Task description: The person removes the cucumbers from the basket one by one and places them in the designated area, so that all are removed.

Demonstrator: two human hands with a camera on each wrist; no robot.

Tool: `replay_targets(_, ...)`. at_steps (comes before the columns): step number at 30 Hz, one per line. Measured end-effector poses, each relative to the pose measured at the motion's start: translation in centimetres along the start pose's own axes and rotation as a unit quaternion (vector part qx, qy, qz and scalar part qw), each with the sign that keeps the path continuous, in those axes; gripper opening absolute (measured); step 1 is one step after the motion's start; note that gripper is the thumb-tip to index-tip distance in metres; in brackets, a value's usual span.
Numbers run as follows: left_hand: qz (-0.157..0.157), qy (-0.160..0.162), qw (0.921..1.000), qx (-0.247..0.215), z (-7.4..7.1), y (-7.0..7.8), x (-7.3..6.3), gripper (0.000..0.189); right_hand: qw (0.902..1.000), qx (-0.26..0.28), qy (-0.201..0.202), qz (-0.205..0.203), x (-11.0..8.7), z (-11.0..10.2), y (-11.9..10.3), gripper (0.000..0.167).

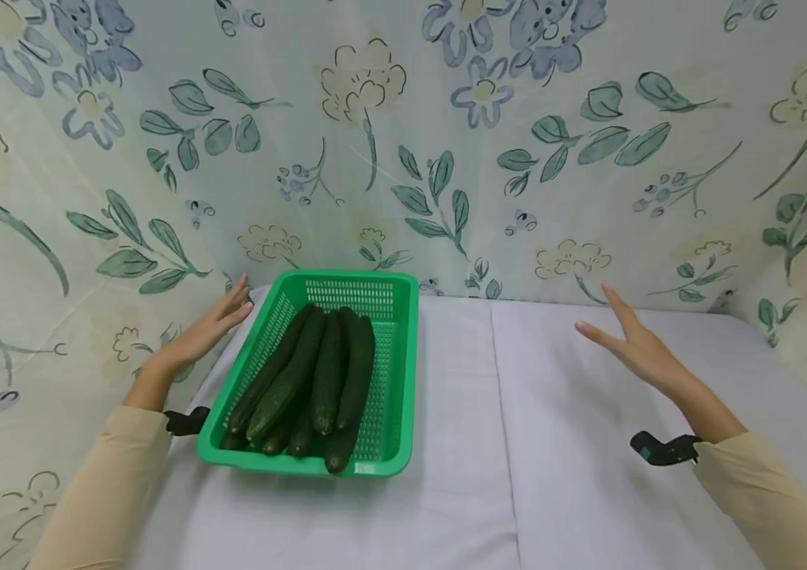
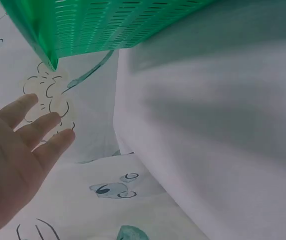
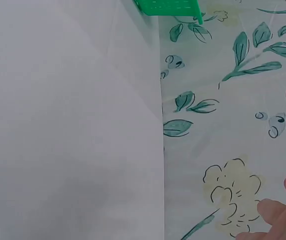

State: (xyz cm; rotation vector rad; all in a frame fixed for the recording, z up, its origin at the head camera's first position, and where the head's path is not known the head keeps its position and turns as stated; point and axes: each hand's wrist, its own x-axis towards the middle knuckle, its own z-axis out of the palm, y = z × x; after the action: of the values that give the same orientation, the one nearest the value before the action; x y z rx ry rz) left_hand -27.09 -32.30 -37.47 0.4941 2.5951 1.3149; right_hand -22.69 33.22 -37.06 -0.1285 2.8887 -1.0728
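A green plastic basket (image 1: 398, 380) with slotted walls stands on the left part of the table. Several dark green cucumbers (image 1: 294, 388) lie lengthwise inside it, piled on one another. My left hand (image 1: 207, 328) is just left of the basket's far left side, its fingers extended and spread, holding nothing. In the left wrist view that hand (image 2: 13, 155) appears below the basket's green wall (image 2: 118, 22). My right hand (image 1: 634, 348) hovers over the right side of the table with straight fingers and nothing in it, well apart from the basket.
A white cloth (image 1: 456, 443) with a lengthwise seam covers the table. Behind and to both sides hangs a floral-print curtain (image 1: 446, 103), close to the table's far edge. Dark straps with small devices (image 1: 663, 449) sit on both wrists.
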Motion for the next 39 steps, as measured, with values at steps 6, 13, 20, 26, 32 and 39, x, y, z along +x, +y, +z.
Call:
replay_targets(6,0.008,-0.007,0.9980,-0.062,-0.1,0.0,-0.6,0.071,0.9967,0.073,-0.005,-0.034,-0.2,0.7,-1.9,0.095)
replay_targets(13,-0.001,-0.029,0.9910,-0.131,0.6,-0.7,-1.7,0.066,0.9882,0.135,0.019,-0.068,-0.1,2.1,-4.7,0.092)
replay_targets(20,-0.024,-0.024,0.9893,-0.142,1.5,-1.1,-2.6,0.069,0.9726,0.220,0.019,-0.074,1.0,3.4,-7.5,0.087)
replay_targets(26,-0.033,-0.015,0.9914,-0.126,1.9,-1.1,-3.0,0.069,0.9591,0.274,0.006,-0.069,2.1,4.7,-10.0,0.081)
replay_targets(32,-0.037,-0.010,0.9917,-0.123,2.2,-1.3,-3.2,0.066,0.9505,0.303,-0.015,-0.066,3.3,6.4,-11.9,0.078)
replay_targets(39,-0.031,0.003,0.9933,-0.111,2.4,-1.9,-3.4,0.062,0.9397,0.327,-0.044,-0.089,4.4,8.3,-14.7,0.070)
